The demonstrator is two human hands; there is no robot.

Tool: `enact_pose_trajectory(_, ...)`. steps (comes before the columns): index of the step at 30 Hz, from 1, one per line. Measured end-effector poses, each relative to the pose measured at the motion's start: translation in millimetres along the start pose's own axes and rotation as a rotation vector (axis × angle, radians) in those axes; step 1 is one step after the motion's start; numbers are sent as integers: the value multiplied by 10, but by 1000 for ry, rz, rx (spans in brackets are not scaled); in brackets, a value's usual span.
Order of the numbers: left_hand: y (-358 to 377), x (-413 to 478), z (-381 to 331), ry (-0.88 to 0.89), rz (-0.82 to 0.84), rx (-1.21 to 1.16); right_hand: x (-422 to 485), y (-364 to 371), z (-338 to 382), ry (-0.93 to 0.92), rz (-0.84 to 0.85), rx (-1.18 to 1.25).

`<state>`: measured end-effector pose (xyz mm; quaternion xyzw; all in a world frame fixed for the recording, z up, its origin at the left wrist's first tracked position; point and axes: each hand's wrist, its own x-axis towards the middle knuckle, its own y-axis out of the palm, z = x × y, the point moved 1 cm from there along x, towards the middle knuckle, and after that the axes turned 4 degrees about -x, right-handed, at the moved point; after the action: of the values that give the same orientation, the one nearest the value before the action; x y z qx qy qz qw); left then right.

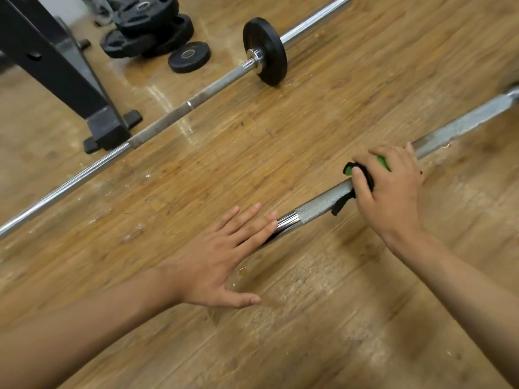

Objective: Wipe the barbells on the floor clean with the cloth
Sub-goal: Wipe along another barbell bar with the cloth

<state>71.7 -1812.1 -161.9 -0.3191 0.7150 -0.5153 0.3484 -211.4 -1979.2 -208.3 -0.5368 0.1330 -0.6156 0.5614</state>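
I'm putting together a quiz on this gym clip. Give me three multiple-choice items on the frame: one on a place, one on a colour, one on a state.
1. Where is the cloth?
A) on the near bar, under the right hand
B) hung on a wall hook
C) in a bucket

2. What colour is the cloth?
A) red and white
B) green and black
C) plain yellow

3. How is the left hand?
A) fingers straight, fingertips on the near bar
B) clenched in a fist
C) gripping the cloth

Key:
1 A, the right hand's fingers curl round the cloth on the near bar.
2 B, green and black show between the fingers.
3 A, it lies flat with its fingertips on the bar's shiny part.
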Motion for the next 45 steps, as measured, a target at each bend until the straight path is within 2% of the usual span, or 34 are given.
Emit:
enact_pose_trajectory(2,0,-4,-7,-6,5,5,-127,60,326,-117,15,31)
enact_pose_trajectory(5,-2,-12,-23,-10,5,-5,-391,127,758,-435,120,82)
enact_pose_trajectory(7,3,-21,-30,-10,3,-23,-340,87,631,-590,161,48)
enact_pose_trajectory(8,2,-26,-31,-8,0,-31,-280,75,488,-608,166,23)
enact_pose_trajectory(9,0,-27,-30,-8,-3,-35,-212,67,324,-560,154,2)
enact_pose_trajectory(12,2,-34,-36,-7,9,-37,-29,-44,-82,-214,86,-26)
enact_pose_trajectory(14,1,-31,-41,-7,11,-30,-43,-61,30,-89,67,-10)
enact_pose_trajectory(16,0,-26,-48,-2,9,-36,-193,-9,402,-129,119,2)
enact_pose_trajectory(18,3,-40,-57,4,3,-52,-414,37,757,-260,174,19)
enact_pose_trajectory(20,13,-43,-67,16,-8,-69,-459,4,736,-424,227,2)
enact_pose_trajectory(22,28,-52,-73,5,-9,-76,-312,-84,418,-477,262,-50)
enact_pose_trajectory(26,81,-85,-92,10,-23,-52,-76,-289,-166,-176,202,-131)
enact_pose_trajectory(28,101,-76,-111,24,-49,-57,-115,-282,-30,-59,179,-122)
enact_pose_trajectory(30,111,-74,-141,26,-55,-56,-278,-198,366,-42,181,-59)
enact_pose_trajectory(33,125,-99,-209,30,-57,-55,-653,-108,890,-283,222,28)
enact_pose_trajectory(35,128,-102,-257,41,-53,-74,-657,-144,790,-477,255,-4)
enact_pose_trajectory(36,132,-105,-284,42,-47,-84,-583,-175,631,-518,254,-36)
enact_pose_trajectory(38,146,-119,-326,41,-47,-88,-397,-242,230,-410,213,-82)
enact_pose_trajectory(40,165,-134,-372,47,-51,-60,-207,-368,-140,-185,139,-103)
enact_pose_trajectory(42,186,-151,-421,49,-59,-29,-143,-437,-181,6,84,-107)
enact_pose_trajectory(43,198,-153,-449,51,-64,-19,-184,-411,-64,49,91,-115)
enact_pose_trajectory(45,225,-154,-514,51,-71,5,-388,-345,276,-21,139,-108)
